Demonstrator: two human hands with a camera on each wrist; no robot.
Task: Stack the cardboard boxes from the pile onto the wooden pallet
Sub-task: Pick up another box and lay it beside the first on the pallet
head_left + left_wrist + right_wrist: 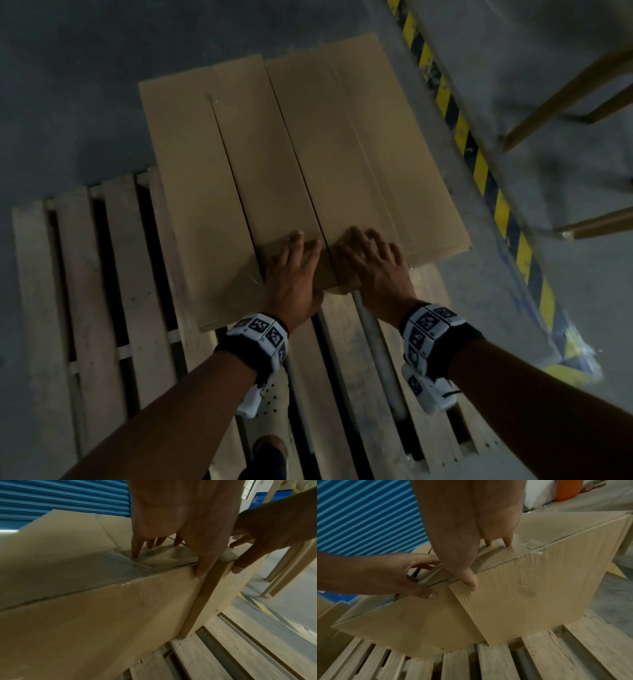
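Grey concrete floor [85, 68] fills the upper left of the head view, and a yellow-and-black hazard stripe [479, 164] runs diagonally down the right side, with tan frame legs [565, 85] beyond it in the upper right. Across the lower half of the frame lies the wooden pallet [85, 274], its slats bare at the left and along the bottom edge, with dark gaps between them.

Two long cardboard boxes sit side by side on the pallet's right part, their far ends reaching past its top edge over the floor. Left box [205, 178] and right box [359, 144] touch along most of their length, a thin dark seam between them; the right box's outer edge lies near the hazard stripe. Both boxes are closed (clear tape shows on their near ends in the wrist views), so what they hold cannot be seen.

At the near ends, centre of the frame, the left hand [291, 270] lies flat on the left box's top corner, fingers spread and straight, thumb down over the end face. Just beside it, the right hand [373, 263] presses the right box's top the same way, fingers apart, thumb on the front edge. Neither hand is closed around anything. A blue roller shutter [359, 513] fills the upper left of the right wrist view.
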